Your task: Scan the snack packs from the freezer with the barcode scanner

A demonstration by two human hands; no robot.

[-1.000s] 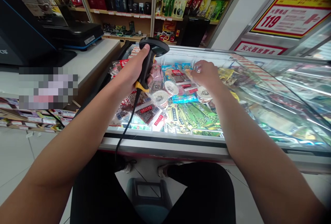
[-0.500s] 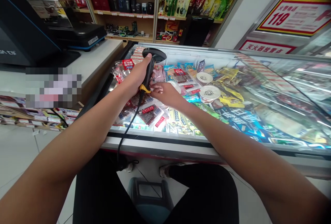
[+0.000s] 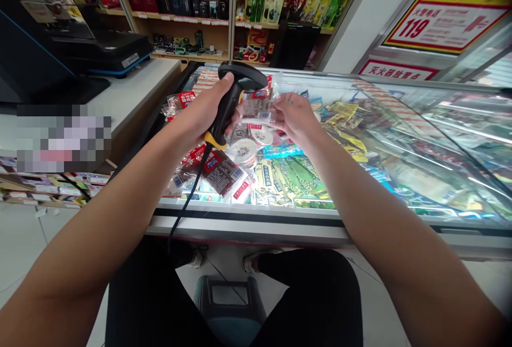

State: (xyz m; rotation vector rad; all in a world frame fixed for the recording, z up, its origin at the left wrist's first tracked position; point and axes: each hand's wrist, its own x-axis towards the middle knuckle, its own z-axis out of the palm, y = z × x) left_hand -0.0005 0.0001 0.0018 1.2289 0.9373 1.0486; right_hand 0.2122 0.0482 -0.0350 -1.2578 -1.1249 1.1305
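My left hand (image 3: 208,105) is wrapped round the handle of a black barcode scanner (image 3: 229,109) with a yellow trim, its cable hanging down. The scanner head points toward a clear snack packet (image 3: 257,105) with brown contents, a red label and a barcode. My right hand (image 3: 299,116) grips this packet by its right edge, fingers closed. Fingers of the left hand show near the packet's left edge; whether they touch it I cannot tell. Below the hands, similar red-labelled snack packets (image 3: 222,172) lie in a loose pile, with a round white-lidded tub (image 3: 243,150) beside them.
A glass-topped display freezer (image 3: 256,224) full of colourful bags stretches to the right. On the left stand a white counter (image 3: 160,77), a dark monitor (image 3: 28,64) and a black scale (image 3: 108,50). Stocked shelves (image 3: 180,18) are behind. A grey stool (image 3: 230,304) is between my legs.
My right hand has moved right and up, away from the scanner's handle, and now holds a packet out before the scanner head. The view has shifted slightly to the right.
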